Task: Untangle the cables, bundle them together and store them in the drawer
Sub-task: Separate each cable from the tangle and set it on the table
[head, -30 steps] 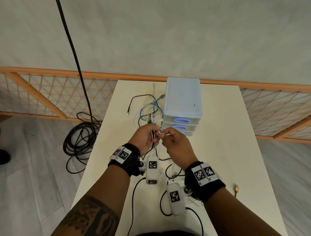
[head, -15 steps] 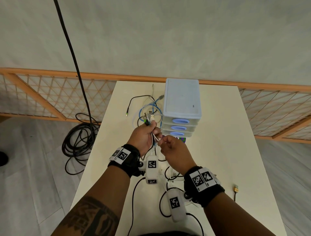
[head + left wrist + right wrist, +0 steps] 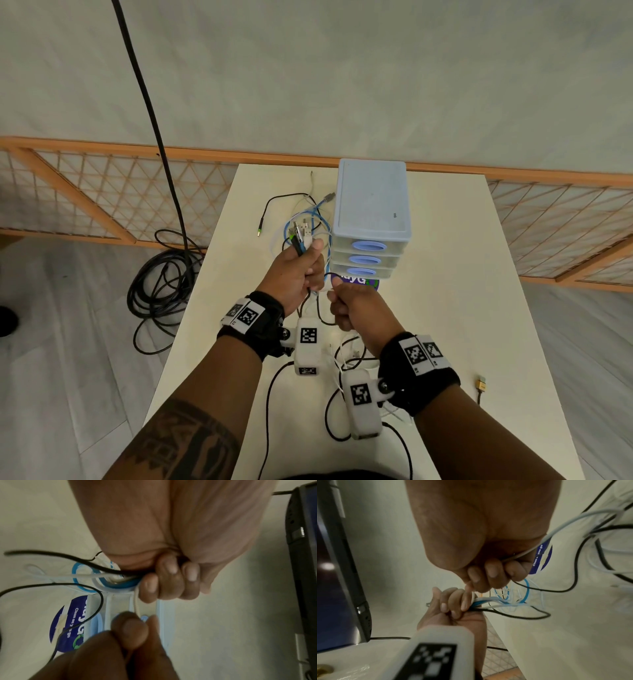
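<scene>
- Our left hand (image 3: 295, 274) is fisted round a gathered bunch of cables (image 3: 301, 240), with several plug ends sticking up together out of the top of the fist.
- The left wrist view shows those fingers (image 3: 173, 580) curled tight on black, white and blue strands at once.
- Our right hand (image 3: 356, 303) sits just beside the left, thumb and fingers pinching a single white cable (image 3: 136, 603) that runs straight across into the left fist.
- So the plug ends look collected, which we judge to be the start of the bundling.
- The untangling is not finished: blue, white and black loops (image 3: 310, 219) lie crossed over one another on the tabletop (image 3: 445, 308) beyond our hands, just beside the drawer unit (image 3: 371, 219).
- One black lead with a green tip (image 3: 259, 233) lies stretched out to the left, away from the bunch.
- More black and white cable trails under our wrists towards the near edge, and a loose yellow connector (image 3: 481, 383) lies well apart on the right; we cannot tell whether it belongs to the set.
- All three drawers of the unit appear closed, their blue handles (image 3: 369, 246) facing us, and nothing is stored yet.
- Still to do, as we read it: draw the slack through, coil it, tie the bundle, open a drawer and put it in.
- A thick black cable (image 3: 161, 291) lies coiled on the floor, outside the job.
</scene>
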Demonstrator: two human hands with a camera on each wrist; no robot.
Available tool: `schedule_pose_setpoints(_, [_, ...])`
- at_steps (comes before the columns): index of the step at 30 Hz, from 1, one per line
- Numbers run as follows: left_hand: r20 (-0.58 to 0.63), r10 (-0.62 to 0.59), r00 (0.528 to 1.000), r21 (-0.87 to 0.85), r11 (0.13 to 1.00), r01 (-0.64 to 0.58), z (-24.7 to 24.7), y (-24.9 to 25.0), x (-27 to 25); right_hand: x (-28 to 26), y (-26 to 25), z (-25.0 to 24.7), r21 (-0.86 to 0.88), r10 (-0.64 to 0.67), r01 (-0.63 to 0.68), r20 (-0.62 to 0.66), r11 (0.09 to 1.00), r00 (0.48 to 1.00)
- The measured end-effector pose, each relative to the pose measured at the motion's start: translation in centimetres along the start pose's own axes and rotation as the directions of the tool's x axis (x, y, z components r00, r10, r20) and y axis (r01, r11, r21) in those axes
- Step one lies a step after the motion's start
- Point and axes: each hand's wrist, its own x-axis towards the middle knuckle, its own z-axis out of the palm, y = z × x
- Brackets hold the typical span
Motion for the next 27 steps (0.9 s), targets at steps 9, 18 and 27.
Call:
schedule_pose_setpoints(9, [-0.02, 0.052, 0.998, 0.541, 0.841, -0.033, -1.4, 2.3, -0.4, -0.1, -0.8, -0.5, 0.054, 0.019, -0.021, 0.041, 0.998, 0.999])
schedule_pose_setpoints(18, [-0.086, -0.013, 0.996, 0.776, 0.627, 0.076, -2.9, -0.6, -1.1, 0.4, -1.8, -1.5, 0.191, -0.027, 0.036, -0.05, 0.981, 0.998])
schedule_pose_setpoints(27, [-0.312, -0.055, 0.949, 0.185, 0.976, 0.118, -2.4, -0.2, 0.8, -0.5, -0.8, 0.6, -0.156, -0.037, 0.046, 0.061, 0.987, 0.997])
